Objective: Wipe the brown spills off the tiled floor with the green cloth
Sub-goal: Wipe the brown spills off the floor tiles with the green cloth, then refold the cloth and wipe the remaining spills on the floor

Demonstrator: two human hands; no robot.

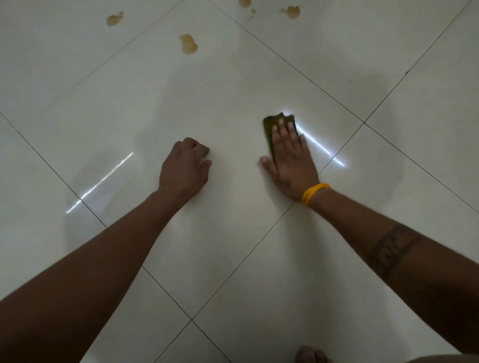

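Fingers (pixel 283 130) flat on green cloth (pixel 269 129)

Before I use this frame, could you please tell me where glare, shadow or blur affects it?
Head view: two bright glare streaks on the tiled floor, one by the green cloth, one lower left; soft shadow beyond the right hand; both forearms dark; the brown spills stay clear; grout lines bow slightly from the wide angle.

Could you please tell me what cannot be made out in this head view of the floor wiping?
- Green cloth: mostly hidden under the flat right hand.
- Left hand: curled fingers hide its palm; it seems to hold nothing.
- Top spill: cut off by the upper edge.
- Foot: cut off by the bottom edge.
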